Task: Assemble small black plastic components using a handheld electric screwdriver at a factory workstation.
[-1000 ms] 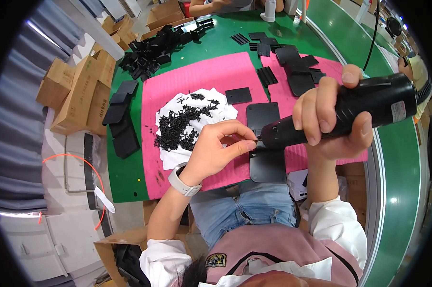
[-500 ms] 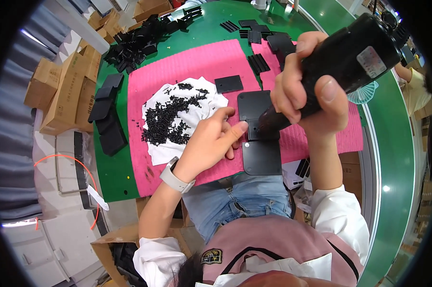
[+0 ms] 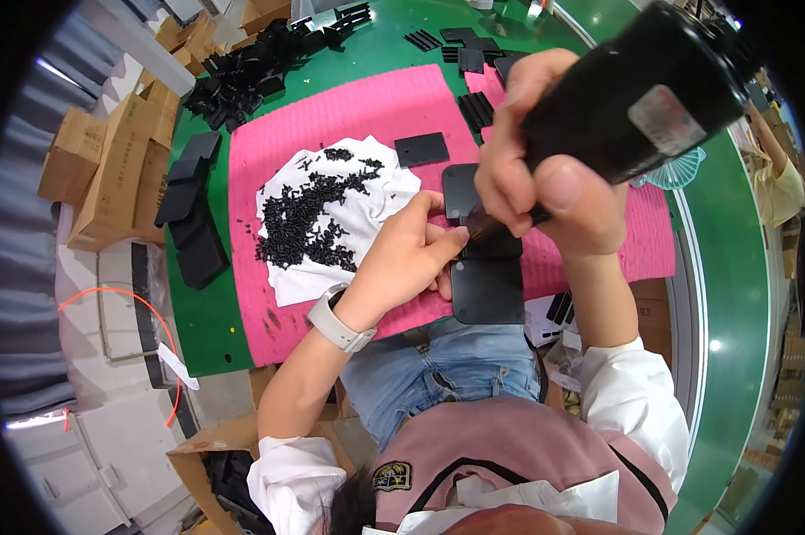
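My right hand is wrapped round a thick black electric screwdriver, tilted so its lower end points down-left. That end hangs over the middle of a black plastic plate assembly; whether the tip touches it is hidden. My left hand is closed at the assembly's left edge, thumb tip at its middle, other fingers curled beside it. Left of this hand, a heap of small black screws lies on a white cloth. A small black rectangular plate rests just beyond.
Under the work is a pink ribbed mat on a green table. Black plastic parts are piled at the far left, with black plates along the left edge. Cardboard boxes stand left. Another person's arm shows far right.
My right hand and the screwdriver have shifted left over the plate assembly, covering more of its middle. My left hand stays at the edge, its thumb slightly farther right. The whole view has shifted a little.
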A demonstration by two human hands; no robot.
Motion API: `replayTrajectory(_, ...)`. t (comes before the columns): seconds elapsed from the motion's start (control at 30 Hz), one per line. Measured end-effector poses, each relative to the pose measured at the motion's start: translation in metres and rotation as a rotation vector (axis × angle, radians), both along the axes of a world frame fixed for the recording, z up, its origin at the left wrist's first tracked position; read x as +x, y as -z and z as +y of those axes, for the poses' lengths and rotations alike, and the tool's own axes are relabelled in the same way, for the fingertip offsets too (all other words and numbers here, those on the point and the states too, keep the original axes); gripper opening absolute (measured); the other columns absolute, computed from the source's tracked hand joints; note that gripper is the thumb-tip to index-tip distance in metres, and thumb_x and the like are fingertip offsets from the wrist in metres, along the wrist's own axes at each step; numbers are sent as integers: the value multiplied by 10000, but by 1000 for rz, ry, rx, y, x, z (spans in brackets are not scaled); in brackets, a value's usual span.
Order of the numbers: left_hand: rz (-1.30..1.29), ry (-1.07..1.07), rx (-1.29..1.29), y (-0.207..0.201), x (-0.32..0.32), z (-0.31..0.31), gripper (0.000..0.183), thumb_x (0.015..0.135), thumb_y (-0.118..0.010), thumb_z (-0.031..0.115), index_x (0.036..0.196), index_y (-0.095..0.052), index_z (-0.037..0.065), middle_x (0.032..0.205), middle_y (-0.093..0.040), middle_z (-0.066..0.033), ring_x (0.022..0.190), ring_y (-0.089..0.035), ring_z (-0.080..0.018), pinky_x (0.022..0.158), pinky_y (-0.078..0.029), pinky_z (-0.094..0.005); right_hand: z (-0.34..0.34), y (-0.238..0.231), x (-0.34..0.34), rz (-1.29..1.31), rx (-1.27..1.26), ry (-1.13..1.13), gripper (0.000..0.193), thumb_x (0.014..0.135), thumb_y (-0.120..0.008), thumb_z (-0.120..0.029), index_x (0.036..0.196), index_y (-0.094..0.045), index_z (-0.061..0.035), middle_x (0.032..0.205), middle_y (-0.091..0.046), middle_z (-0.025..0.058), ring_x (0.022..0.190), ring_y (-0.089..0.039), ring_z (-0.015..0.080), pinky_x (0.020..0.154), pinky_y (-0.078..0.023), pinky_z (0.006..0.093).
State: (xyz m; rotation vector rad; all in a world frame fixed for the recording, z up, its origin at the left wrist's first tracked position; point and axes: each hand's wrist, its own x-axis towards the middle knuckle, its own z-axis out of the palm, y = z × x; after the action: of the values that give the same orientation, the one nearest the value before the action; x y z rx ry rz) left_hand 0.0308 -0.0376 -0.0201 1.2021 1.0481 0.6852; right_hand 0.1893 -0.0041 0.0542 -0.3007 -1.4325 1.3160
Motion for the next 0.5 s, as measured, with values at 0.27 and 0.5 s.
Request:
replayTrajectory(0.27, 172, -191, 615, -3, -4, -8, 315, 716, -686, 64, 1026, -631, 48, 782, -485, -32, 552, -383, -78, 496, -336, -218, -1, -16, 19, 98, 82, -139, 495, 867, -540, -397, 1196, -363, -71, 622, -454, -11, 394, -446, 84, 483, -400, 255)
replayTrajectory(0.5, -35, -66, 659, 2, -3, -7, 176, 752, -661, 6, 922, -650, -40, 808, -593, -85, 631, -556, -125, 571, -446, -236, 10, -1, 21, 295, 106, -233, 481, 870, -545, -389, 1196, -369, -82, 627, -465, -13, 405, -467, 86, 495, -411, 251)
